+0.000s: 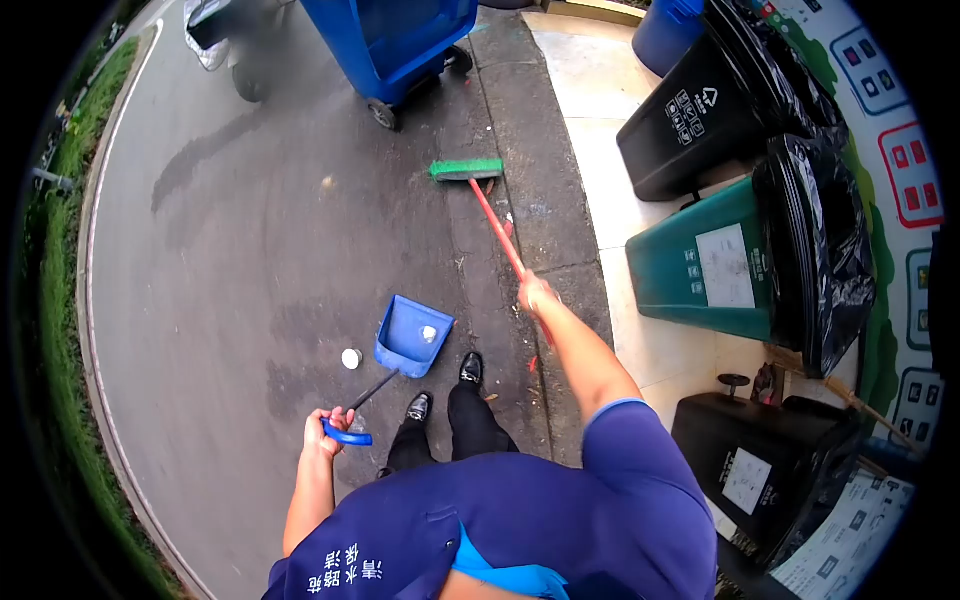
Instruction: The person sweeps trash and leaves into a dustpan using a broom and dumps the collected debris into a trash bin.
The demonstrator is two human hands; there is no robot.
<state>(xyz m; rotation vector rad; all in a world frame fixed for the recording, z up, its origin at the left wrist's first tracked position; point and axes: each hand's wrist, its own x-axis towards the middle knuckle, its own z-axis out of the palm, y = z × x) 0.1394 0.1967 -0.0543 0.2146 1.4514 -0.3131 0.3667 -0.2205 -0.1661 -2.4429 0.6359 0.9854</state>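
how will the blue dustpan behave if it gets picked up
The blue dustpan looks like thin moulded plastic, so probably light and stiff. Held by the left hand at the end of its handle, it may tip; the white scrap inside could then slide out.

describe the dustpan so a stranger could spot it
Find the blue wheeled bin at the top, then look down the asphalt toward the black shoes. Just ahead of them, the blue dustpan is the only shallow scoop with a dark rod.

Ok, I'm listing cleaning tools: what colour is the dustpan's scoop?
The scoop is blue, in the head view.
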